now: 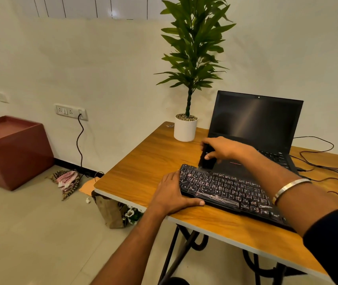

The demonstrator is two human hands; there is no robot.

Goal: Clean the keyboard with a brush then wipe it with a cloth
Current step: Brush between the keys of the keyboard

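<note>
A black keyboard (225, 189) with white key legends lies slanted on the wooden table (143, 169). My left hand (173, 195) rests against its left end, thumb laid along the front edge and fingers on the side. My right hand (223, 149) grips a black brush (206, 157) held upright, its lower end touching the keyboard's far left corner. A metal bangle sits on my right wrist. No cloth shows on the table.
An open black laptop (254, 124) stands behind the keyboard, with a white potted plant (185, 128) to its left. Black cables (324, 161) trail over the table's right side. On the floor are a red cabinet (14, 151), a checked rag (67, 178) and a bag (110, 210).
</note>
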